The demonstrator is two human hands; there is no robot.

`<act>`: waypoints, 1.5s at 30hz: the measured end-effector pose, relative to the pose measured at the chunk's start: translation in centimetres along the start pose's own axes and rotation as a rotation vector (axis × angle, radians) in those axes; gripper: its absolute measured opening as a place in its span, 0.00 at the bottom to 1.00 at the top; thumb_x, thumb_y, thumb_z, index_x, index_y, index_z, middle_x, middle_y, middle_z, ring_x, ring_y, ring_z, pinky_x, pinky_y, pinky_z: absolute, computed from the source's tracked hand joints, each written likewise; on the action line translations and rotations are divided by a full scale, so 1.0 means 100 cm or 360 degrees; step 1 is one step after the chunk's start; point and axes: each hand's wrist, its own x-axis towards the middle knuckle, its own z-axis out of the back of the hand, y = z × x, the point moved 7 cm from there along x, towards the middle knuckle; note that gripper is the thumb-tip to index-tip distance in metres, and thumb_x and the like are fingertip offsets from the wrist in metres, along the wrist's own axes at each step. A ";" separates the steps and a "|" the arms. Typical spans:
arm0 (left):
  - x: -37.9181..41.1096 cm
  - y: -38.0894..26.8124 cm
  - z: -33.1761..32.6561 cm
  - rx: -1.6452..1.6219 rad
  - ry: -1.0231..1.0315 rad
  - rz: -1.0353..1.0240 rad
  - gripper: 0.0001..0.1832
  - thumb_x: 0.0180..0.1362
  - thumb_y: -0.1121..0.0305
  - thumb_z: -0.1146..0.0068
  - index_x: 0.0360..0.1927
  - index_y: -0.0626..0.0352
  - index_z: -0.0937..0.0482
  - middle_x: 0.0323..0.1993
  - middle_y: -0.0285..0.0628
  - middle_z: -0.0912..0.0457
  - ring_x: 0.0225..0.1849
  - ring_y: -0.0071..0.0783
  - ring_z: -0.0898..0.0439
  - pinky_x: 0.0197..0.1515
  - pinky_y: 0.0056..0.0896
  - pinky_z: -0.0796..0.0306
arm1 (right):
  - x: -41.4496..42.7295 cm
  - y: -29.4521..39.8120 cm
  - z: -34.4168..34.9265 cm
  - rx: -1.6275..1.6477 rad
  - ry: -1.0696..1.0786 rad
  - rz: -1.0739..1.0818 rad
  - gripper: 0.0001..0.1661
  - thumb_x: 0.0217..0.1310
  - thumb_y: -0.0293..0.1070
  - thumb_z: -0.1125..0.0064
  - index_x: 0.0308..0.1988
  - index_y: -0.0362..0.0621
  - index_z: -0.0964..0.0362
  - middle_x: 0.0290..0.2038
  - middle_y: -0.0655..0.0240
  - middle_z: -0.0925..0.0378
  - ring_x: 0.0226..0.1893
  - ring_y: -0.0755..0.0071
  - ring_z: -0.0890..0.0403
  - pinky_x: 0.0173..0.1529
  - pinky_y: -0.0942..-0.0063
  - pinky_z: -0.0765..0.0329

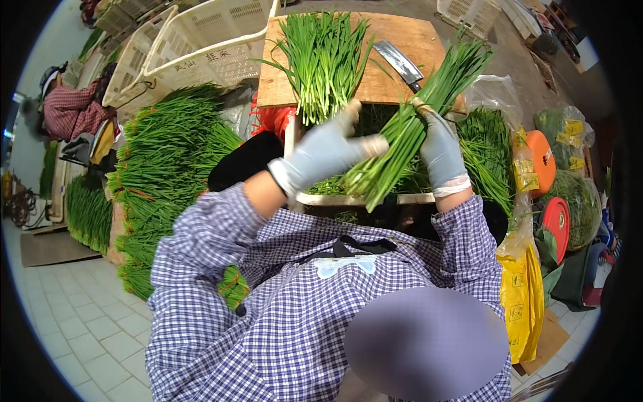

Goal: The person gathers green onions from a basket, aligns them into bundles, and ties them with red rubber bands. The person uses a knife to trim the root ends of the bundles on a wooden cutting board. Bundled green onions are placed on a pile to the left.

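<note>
My right hand [442, 145], in a pale glove with bare-looking fingertips, grips a bunch of green garlic chives [407, 138], slanting from lower left to upper right. Blurred, my left hand [336, 143] has its fingers apart beside the bunch's pale stem ends; whether it touches them I cannot tell. A second pile of chives [324, 65] lies on a wooden board [387, 30], stems towards me. To its right a cleaver [399, 60] rests on the board, its dark handle partly behind the held bunch. Below my hands a white crate [326, 199] holds loose greens.
Tied chive bundles [166, 166] are stacked at the left, near white plastic crates [211, 60]. More chives [485, 151] lie in plastic at the right, beside an orange lid-like object [541, 163] and a yellow bag [522, 306]. A person [73, 108] sits at the far left.
</note>
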 end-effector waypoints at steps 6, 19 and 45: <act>-0.005 0.049 -0.103 -0.0871 0.0339 0.0355 0.49 0.53 0.66 0.30 0.74 0.60 0.49 0.56 0.52 0.22 0.52 0.37 0.19 0.56 0.37 0.25 | -0.008 -0.034 -0.058 0.1556 -0.0044 -0.1095 0.25 0.71 0.41 0.45 0.56 0.31 0.28 0.51 0.57 0.20 0.48 0.68 0.20 0.52 0.76 0.25; -0.016 0.090 -0.139 -0.2980 0.0794 0.0828 0.37 0.62 0.50 0.43 0.69 0.61 0.36 0.65 0.59 0.31 0.63 0.61 0.29 0.62 0.78 0.39 | -0.074 -0.128 -0.073 0.0561 0.1020 -0.0986 0.41 0.72 0.65 0.62 0.60 0.38 0.30 0.54 0.60 0.22 0.53 0.72 0.25 0.60 0.72 0.32; 0.070 0.002 0.111 -0.0860 -0.0523 -0.0147 0.40 0.64 0.52 0.39 0.68 0.70 0.40 0.59 0.49 0.25 0.61 0.35 0.26 0.65 0.31 0.35 | 0.163 0.080 -0.116 0.1432 0.0619 -0.0489 0.16 0.61 0.40 0.38 0.41 0.38 0.20 0.33 0.65 0.16 0.30 0.73 0.17 0.40 0.75 0.20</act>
